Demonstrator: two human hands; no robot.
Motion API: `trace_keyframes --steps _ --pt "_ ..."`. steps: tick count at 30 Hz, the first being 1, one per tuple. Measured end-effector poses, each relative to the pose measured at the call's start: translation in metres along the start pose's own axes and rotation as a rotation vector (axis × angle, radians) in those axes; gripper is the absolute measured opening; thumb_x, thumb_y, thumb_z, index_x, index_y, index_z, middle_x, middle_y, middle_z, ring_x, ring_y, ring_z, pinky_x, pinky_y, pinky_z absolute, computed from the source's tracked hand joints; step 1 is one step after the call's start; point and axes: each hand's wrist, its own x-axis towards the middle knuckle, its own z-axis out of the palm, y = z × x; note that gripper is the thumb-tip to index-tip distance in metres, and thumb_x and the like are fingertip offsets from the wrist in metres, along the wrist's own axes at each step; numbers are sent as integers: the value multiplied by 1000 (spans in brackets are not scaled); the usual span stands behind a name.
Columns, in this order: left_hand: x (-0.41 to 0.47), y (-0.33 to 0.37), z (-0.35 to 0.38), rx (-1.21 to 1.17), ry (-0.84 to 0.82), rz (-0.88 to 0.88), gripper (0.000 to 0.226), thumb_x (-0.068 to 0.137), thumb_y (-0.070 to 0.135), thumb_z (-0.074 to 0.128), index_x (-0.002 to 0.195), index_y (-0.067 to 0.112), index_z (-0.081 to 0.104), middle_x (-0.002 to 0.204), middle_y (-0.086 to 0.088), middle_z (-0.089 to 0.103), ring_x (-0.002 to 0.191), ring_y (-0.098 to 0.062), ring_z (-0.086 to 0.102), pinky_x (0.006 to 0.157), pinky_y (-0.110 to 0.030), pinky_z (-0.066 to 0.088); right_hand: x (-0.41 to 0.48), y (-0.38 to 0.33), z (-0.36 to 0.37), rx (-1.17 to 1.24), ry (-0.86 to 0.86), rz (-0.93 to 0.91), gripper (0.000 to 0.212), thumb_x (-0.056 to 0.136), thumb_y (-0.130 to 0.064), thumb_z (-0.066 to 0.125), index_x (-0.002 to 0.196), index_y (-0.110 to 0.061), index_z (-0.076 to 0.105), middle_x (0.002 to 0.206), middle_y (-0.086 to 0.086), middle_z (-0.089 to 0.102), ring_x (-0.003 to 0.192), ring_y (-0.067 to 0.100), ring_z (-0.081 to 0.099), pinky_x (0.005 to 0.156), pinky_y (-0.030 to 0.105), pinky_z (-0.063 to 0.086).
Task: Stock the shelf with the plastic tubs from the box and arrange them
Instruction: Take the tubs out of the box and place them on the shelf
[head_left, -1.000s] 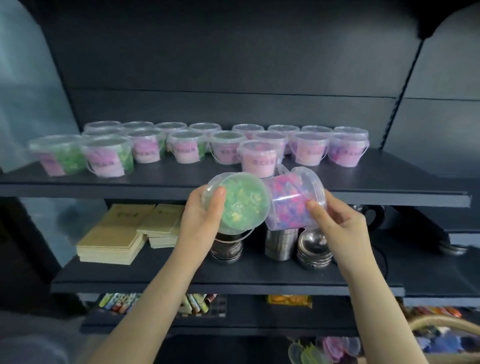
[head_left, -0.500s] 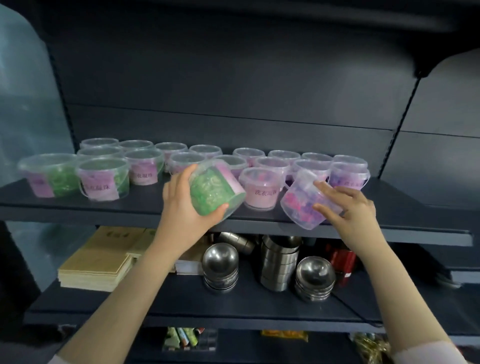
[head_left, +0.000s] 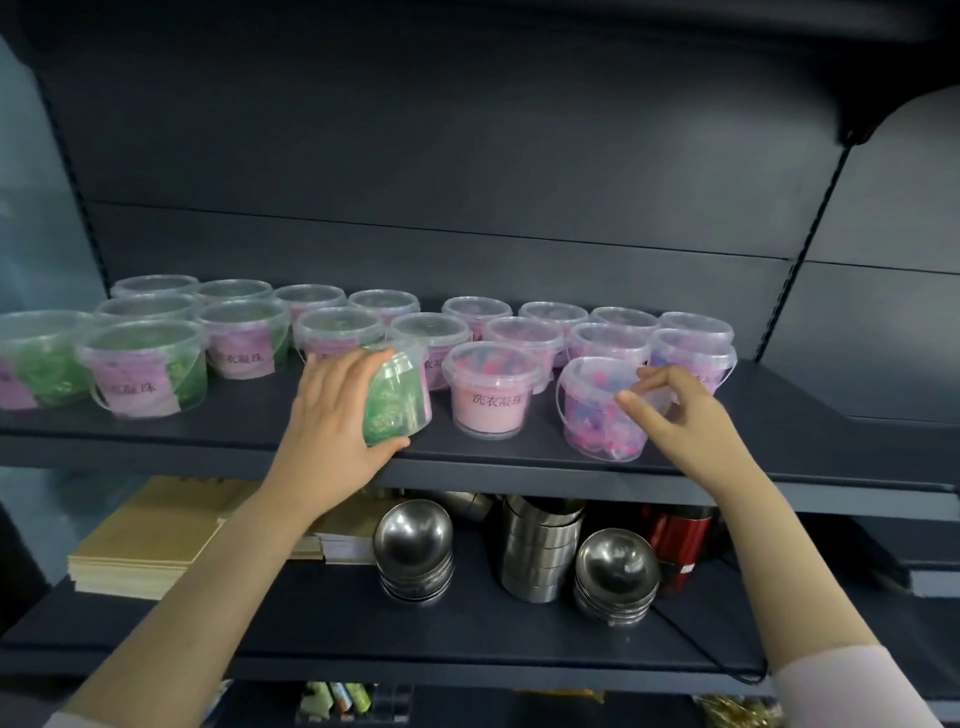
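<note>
Many tubs behind, pink tub between green tub and mixed tub

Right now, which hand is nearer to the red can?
Right. The right hand, on a pink-blue tub, is one shelf above the red can; the left hand grips a green tub further left.

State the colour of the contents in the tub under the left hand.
Green, inside the clear tub, head view.
</note>
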Motion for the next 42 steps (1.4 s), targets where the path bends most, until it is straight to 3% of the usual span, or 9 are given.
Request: trace_keyframes --steps 6,12,16,21,26,31,35,38,42 --pt "-7 -6 15 58 -7 5 73 71 37 79 132 21 42 137 0 42 140 -27 27 117 -49 7 20 19 -6 27 -2 -9 4 89 -31 67 86 -29 65 110 -13 59 118 17 47 96 34 39" --pt "0 9 24 -88 110 -101 54 85 55 52 121 15 49 130 -4 52 139 -26 31 111 -49 24 29 19 -8 193 -59 -31 29 96 -3 50 105 -26 66 115 -25 58 115 8 51 98 18 37" --pt "-1 9 33 -99 158 -110 49 88 46 54 120 10 49 129 -8 52 142 -26 26 115 -46 23 29 14 13 -60 98 -125 15 93 -16 59 98 -21 72 104 -15 62 105 9 49 88 22 42" --pt "-2 9 37 -84 184 -122 47 88 43 54 121 10 47 130 -10 50 142 -26 26 113 -39 23 33 19 7 120 8 -17 33 93 0 46 97 -22 69 116 -12 61 116 8 50 101 27 41" --pt "-2 9 39 -64 190 -129 47 87 41 55 121 10 46 130 -10 49 142 -27 26 110 -36 22 32 19 25 -133 164 -67 20 85 -39 68 88 -19 64 104 -3 57 96 16 51 89 31 43" --pt "-2 12 38 -41 184 -131 47 88 40 57 121 9 46 129 -12 50 141 -28 27 108 -37 23 48 22 -2 199 2 102 20 90 -7 55 105 -20 57 112 -5 58 103 25 57 89 31 47" --pt "-2 12 39 -27 196 -140 48 84 31 66 121 8 46 129 -12 49 141 -28 26 109 -34 22 37 16 6 -94 178 -85 15 89 -21 59 102 -22 66 104 -6 56 99 23 54 94 40 44" --pt "-1 13 40 -20 197 -150 48 83 29 68 120 8 46 129 -13 49 141 -28 26 110 -33 21 30 17 18 -244 80 -223 14 89 -29 65 98 -21 71 105 -10 63 97 13 53 98 29 34" --pt "-1 14 38 -29 191 -160 47 83 29 69 119 12 45 129 -12 49 142 -28 26 110 -37 23 37 18 7 17 -65 -63 20 93 -12 58 106 -22 70 110 -23 59 113 1 51 87 -1 32"
